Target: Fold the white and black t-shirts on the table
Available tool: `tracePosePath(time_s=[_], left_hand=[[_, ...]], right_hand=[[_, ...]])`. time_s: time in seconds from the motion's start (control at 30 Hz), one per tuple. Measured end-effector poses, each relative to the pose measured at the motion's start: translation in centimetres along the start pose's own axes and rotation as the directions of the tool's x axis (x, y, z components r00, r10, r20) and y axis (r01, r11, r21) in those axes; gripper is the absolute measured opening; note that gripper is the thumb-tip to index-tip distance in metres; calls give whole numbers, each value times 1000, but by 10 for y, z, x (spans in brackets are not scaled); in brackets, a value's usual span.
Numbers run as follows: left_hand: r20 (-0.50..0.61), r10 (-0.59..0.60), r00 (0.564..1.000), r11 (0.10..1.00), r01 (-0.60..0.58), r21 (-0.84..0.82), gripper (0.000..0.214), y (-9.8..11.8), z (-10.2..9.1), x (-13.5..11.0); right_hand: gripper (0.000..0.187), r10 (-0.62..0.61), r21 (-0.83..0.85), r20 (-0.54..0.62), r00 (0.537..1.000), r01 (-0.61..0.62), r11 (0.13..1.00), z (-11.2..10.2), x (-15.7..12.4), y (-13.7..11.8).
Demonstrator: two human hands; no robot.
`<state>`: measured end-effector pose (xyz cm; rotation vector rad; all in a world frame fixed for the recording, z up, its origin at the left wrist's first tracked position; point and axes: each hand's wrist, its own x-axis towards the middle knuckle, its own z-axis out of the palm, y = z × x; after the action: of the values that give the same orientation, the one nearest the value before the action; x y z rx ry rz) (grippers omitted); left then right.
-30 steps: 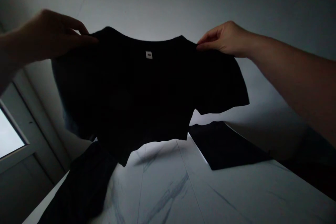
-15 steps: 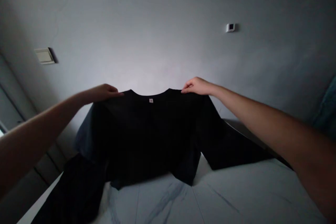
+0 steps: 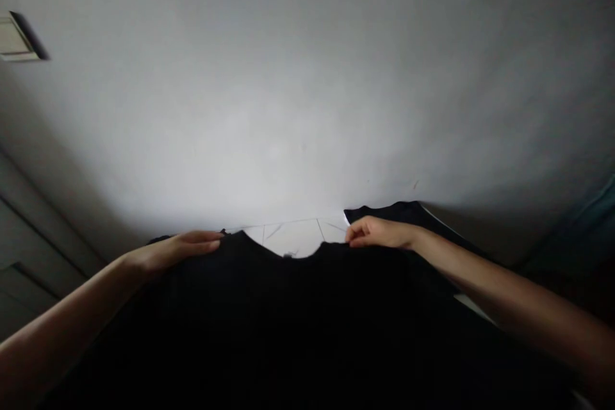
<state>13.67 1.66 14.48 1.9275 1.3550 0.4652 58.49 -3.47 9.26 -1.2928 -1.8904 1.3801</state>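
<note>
Stretched forward, your left hand lay with fingers together on one shoulder of the black T-shirt, pinch not clear; your right hand pinched the other shoulder.

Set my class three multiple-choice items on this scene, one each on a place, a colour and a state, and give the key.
1. What lies just beyond the right hand?
A) a window
B) a black garment
C) a plant

2. What colour is the shirt?
A) white
B) red
C) black

3. How are the hands placed?
A) The right hand and left hand are both at the shirt's top edge
B) Only the right hand touches the shirt
C) Both hang empty

Key:
1 B: dark cloth shows behind the fingers.
2 C: the cloth is dark throughout.
3 A: fingers of both lie along that edge.
</note>
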Motion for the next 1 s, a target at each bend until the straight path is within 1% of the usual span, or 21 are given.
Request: tracePosePath(time_s=[0.03,0.07,0.13,0.2,0.27,0.33,0.43,0.5,0.6,0.67,0.73,0.8,0.9,0.97,1.0], left_hand=[[105,-28,994,998,33,-47,48,2,1,27],[167,-26,986,998,35,-49,50,-3,5,55],[209,-4,978,1000,-2,30,54,-27,20,107],[180,33,983,993,-53,105,56,-61,38,154],[136,78,988,977,-103,186,54,-93,53,192],[77,108,991,954,-125,271,49,-117,63,223],[6,118,993,932,-113,343,40,-140,73,254],[-19,109,994,926,-94,365,35,-152,78,267],[-48,95,994,912,-67,406,27,-166,85,274],[-63,87,994,900,-51,432,24,-169,89,275],[-76,65,995,885,-23,465,23,-168,91,275],[-94,29,995,861,23,508,24,-160,94,274],[-184,-12,983,803,119,583,29,-136,103,264],[-243,22,970,752,144,644,34,-114,116,245],[-246,64,967,723,125,679,35,-103,125,230]], right_hand=[[38,-9,-23,-85,996,7,1000,-8,23,9],[37,-12,-59,-154,988,3,998,-13,45,21],[33,5,-135,-273,962,-43,990,-17,84,51],[26,-3,-224,-368,930,-86,971,-19,115,81],[18,-23,-296,-444,896,-122,947,-22,138,104],[11,-44,-366,-504,862,-167,916,-26,156,120],[7,-72,-444,-556,828,-223,868,-32,177,136],[6,-112,-485,-575,810,-227,845,-33,187,146],[5,-198,-543,-584,787,-198,816,-29,198,161],[9,-229,-560,-598,768,-197,804,-24,203,170],[10,-217,-550,-627,748,-228,803,-20,206,176],[8,-180,-539,-654,735,-286,792,-18,209,177],[7,-134,-556,-694,708,-407,725,-16,210,169],[11,-137,-573,-712,689,-457,681,-14,205,160],[13,-155,-589,-707,690,-453,670,-11,199,154]])
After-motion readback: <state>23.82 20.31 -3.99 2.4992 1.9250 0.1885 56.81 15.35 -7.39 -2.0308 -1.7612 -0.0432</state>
